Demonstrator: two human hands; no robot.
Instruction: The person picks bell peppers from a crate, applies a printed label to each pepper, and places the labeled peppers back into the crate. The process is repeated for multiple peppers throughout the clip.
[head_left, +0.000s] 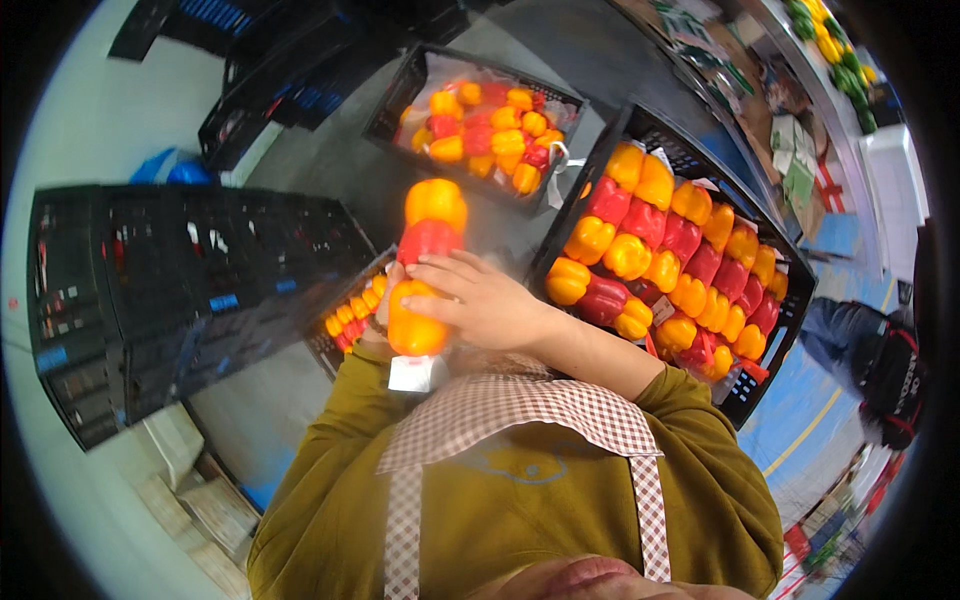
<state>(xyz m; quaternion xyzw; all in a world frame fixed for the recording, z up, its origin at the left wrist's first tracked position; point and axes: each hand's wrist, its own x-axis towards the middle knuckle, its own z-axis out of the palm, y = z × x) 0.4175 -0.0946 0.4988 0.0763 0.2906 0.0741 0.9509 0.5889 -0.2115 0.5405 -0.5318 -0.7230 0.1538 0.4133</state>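
In front of my chest I hold a pack of bell peppers (430, 204), a red one between two orange-yellow ones in a row. A white label or wrapper end (417, 373) sticks out at the end nearest me. My left hand (384, 309) supports the pack from the left and is mostly hidden behind it. My right hand (469, 296) lies across the pack from the right, its fingers over the red and the nearer yellow pepper. Right of my forearm, a large black crate (581, 206) holds rows of similar packs.
Ahead stands another black crate (382, 116) of loosely arranged peppers. A smaller crate of peppers (352, 319) is partly hidden beyond my left arm. Stacked black crates (165, 300) fill the left side. At the right edge is a person (862, 360); shelving with vegetables (844, 64) stands upper right.
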